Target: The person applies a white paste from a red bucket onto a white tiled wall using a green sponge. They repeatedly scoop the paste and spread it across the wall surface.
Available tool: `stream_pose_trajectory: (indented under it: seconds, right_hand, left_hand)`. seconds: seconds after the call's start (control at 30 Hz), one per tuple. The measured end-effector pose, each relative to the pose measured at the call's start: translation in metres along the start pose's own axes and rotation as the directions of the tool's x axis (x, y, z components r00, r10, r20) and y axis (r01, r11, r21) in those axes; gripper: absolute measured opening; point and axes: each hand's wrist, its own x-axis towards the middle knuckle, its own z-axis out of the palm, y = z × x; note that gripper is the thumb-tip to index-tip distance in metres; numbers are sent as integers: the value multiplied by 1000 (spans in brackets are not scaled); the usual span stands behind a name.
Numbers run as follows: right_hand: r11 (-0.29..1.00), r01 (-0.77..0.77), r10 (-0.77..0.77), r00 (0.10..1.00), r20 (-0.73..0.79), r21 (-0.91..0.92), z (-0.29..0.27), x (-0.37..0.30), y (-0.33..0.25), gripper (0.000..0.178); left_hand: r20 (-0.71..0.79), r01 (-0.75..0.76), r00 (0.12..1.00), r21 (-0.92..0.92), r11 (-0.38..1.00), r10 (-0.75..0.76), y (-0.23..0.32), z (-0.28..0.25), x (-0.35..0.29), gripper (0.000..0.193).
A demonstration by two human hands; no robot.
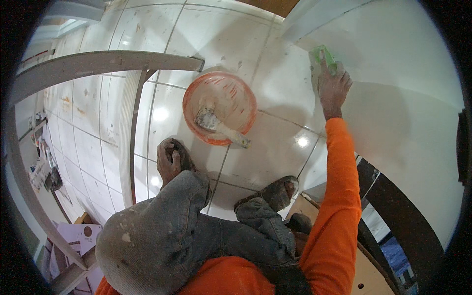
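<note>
Low on the white wall (388, 118), where it meets the tiled floor, my right hand (335, 88) grips a flat green plastic spreader (324, 60). The spreader is pressed to the wall's base, and its working edge is partly hidden by my fingers. On the floor before my feet is a shallow orange-red basin (189, 118), smeared inside with pale paste. A putty knife (223, 129) rests in it, its blade caked with white paste and its handle across the rim. My left hand is out of sight.
A metal-framed stand or ladder (123, 60) rises at the left. My sandalled feet (282, 192) are on stained white tiles. Brushes and other tools (49, 172) lie at the far left. By my right arm are a cardboard piece (366, 275) and a dark slatted frame (393, 211).
</note>
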Motion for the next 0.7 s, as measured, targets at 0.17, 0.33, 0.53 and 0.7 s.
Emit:
stream_pose_trajectory:
  seconds: [0.17,0.33,0.53,0.7]
  right_hand:
    - [993,99,-95,994,-46,70,-15,10,-13,71]
    - [990,141,-142,981,-135,-12,-6,32,-11,77]
    - [979,202,-204,956,-210,-32,-2,41,2,77]
    - [998,27,-27,1000,8,61,3,27,11,65]
  left_hand:
    - [8,-58,998,48,997,58,3,3,3,34]
    - [-13,-27,1000,20,999,27,11,1,-1,35]
    - [-11,-21,1000,42,999,21,14,-1,0,37]
    - [-19,-20,1000,-26,999,19,-2,5,-2,36]
